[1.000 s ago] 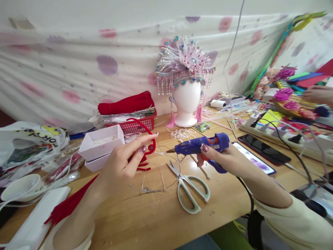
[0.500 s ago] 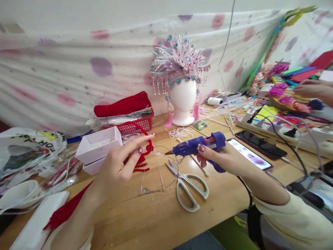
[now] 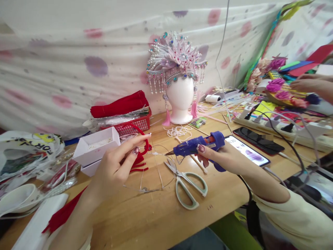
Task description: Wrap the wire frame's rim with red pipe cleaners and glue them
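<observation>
My left hand (image 3: 110, 170) is closed in a pinch on a curved red pipe cleaner (image 3: 146, 145), whose end is coiled into a small curl near the fingertips. More red pipe cleaners (image 3: 139, 166) lie behind the fingers. A thin wire frame (image 3: 159, 172) spreads over the table beside this hand; whether the fingers also grip it, I cannot tell. Wrapped round the handle of a blue hot glue gun (image 3: 189, 145) is my right hand (image 3: 225, 158). The gun's nozzle points left, close to the frame and a short way from the red curl. Scissors (image 3: 186, 184) lie slightly spread below the gun.
A white mannequin head (image 3: 179, 95) wears a beaded pink headdress (image 3: 179, 59) at the back. White boxes (image 3: 97, 142) and a red basket (image 3: 135, 125) stand left. Two phones (image 3: 257, 140), a power strip (image 3: 283, 135) and cables lie right. Another person's hand (image 3: 312, 85) is at far right.
The view has shifted slightly, so most things sit a little further left. Both hands keep their holds, and the gap between nozzle and red curl looks slightly wider.
</observation>
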`<act>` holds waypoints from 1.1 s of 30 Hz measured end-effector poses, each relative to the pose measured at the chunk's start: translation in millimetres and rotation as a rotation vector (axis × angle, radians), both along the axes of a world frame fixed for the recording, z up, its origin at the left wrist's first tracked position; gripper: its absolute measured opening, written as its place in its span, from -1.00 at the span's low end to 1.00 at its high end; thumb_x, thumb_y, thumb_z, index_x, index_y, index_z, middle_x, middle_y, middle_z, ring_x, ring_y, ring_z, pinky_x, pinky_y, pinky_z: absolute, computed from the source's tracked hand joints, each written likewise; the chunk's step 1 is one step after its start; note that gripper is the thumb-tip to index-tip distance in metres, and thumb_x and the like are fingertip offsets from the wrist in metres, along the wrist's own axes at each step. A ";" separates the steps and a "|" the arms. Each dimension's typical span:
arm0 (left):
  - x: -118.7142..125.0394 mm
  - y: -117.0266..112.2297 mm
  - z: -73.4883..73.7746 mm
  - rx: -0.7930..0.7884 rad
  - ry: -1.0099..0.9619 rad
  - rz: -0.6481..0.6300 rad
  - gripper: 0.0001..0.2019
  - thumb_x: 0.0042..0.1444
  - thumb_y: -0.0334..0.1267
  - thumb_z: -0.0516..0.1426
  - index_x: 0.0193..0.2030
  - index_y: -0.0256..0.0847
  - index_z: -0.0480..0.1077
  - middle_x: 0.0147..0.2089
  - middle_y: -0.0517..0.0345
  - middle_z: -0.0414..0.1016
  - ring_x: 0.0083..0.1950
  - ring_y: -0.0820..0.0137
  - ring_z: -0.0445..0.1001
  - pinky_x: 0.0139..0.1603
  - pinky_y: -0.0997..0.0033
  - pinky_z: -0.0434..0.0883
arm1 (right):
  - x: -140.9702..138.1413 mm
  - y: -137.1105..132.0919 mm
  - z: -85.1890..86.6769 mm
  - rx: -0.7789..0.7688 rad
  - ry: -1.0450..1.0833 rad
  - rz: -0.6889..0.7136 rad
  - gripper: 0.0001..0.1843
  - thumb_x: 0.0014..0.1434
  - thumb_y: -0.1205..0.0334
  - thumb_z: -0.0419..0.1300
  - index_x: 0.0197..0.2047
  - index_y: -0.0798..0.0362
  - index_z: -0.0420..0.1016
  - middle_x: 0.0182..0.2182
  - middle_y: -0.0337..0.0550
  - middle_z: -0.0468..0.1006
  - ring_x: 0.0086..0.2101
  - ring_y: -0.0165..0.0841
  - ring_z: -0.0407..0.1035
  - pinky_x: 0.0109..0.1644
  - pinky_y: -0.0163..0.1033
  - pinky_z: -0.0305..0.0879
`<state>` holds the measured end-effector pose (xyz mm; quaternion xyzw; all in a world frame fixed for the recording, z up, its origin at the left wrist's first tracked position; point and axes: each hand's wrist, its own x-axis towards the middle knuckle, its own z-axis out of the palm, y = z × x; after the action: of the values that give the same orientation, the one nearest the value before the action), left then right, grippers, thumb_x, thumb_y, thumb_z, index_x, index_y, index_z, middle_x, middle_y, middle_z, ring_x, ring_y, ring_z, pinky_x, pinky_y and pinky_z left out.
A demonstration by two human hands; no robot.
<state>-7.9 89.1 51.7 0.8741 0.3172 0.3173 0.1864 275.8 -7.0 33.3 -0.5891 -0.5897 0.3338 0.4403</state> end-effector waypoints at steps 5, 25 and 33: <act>-0.3 0.9 -1.6 0.000 -0.001 0.002 -0.62 0.40 -0.22 -0.04 0.25 -0.01 0.42 0.25 0.14 0.56 0.22 0.25 0.53 0.24 0.19 0.45 | 0.8 -1.0 -1.2 0.004 0.014 0.007 -0.39 0.03 -0.41 0.30 -0.50 0.03 0.49 -0.67 -0.21 0.49 -0.58 -0.34 0.41 -0.50 -0.28 0.27; -0.9 1.5 -0.3 0.005 0.013 0.006 -0.62 0.41 -0.21 -0.04 0.25 -0.01 0.42 0.25 0.17 0.56 0.22 0.28 0.53 0.19 0.29 0.48 | 5.6 -3.0 -3.0 0.023 -0.031 0.080 -0.36 0.15 -0.40 0.20 -0.54 0.05 0.51 -0.58 -0.09 0.60 -0.55 -0.31 0.43 -0.48 -0.25 0.25; -1.1 3.9 -1.2 0.013 0.017 -0.023 -0.62 0.39 -0.27 -0.02 0.26 -0.02 0.40 0.28 0.21 0.54 0.27 0.34 0.50 0.25 0.34 0.42 | 7.5 -1.2 -9.1 0.028 -0.056 0.086 -0.34 0.15 -0.41 0.19 -0.53 0.05 0.55 -0.58 -0.09 0.61 -0.56 -0.34 0.42 -0.48 -0.26 0.25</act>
<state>-9.1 93.0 50.5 0.8814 0.3067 0.3099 0.1819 283.3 -8.3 24.2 -0.5662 -0.6311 0.3274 0.4169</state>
